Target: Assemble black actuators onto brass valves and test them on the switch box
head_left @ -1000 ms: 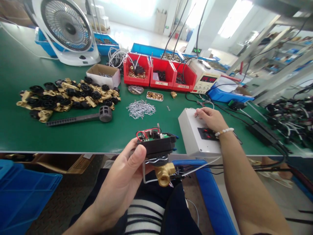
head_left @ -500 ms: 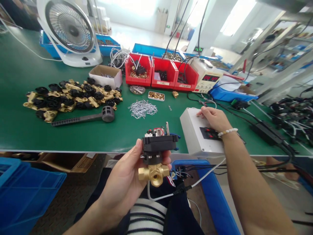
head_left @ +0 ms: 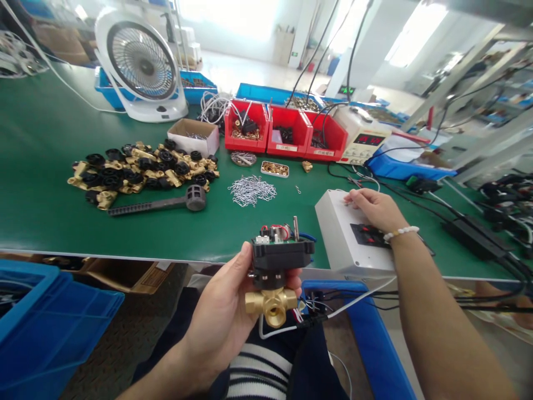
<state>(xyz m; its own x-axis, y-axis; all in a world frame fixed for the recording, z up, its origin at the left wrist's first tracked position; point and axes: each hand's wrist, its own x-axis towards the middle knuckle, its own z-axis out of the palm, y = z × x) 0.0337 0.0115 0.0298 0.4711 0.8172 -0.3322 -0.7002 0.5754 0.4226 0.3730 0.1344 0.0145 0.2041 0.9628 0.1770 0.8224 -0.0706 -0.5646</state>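
My left hand point(head_left: 222, 311) is closed around a motorized valve point(head_left: 275, 297), held upright in front of the bench edge. The valve has a three-way brass body with one port facing me. On top sits its black actuator housing point(head_left: 283, 255), uncovered, with wires, a circuit board and a metal shaft showing. A white cable point(head_left: 278, 333) hangs below the valve. My right hand point(head_left: 375, 210) rests over a white control box point(head_left: 338, 236), thumb and fingers pinched on a small metal toggle switch point(head_left: 346, 202) on its top. Red-and-black terminals point(head_left: 368, 233) lie beneath that wrist.
Brass valve bodies with black caps point(head_left: 145, 169) are heaped left, behind a grey plastic wrench-like tool point(head_left: 158, 205). Metal clips point(head_left: 252, 190) lie mid-bench. Red bins point(head_left: 287, 149), a power supply point(head_left: 361, 147) and a fan point(head_left: 141, 66) stand behind. Black cables point(head_left: 470, 228) run right.
The camera view has turned slightly left, so everything appears shifted to the right. Both hands keep the same holds on the valve and the switch.
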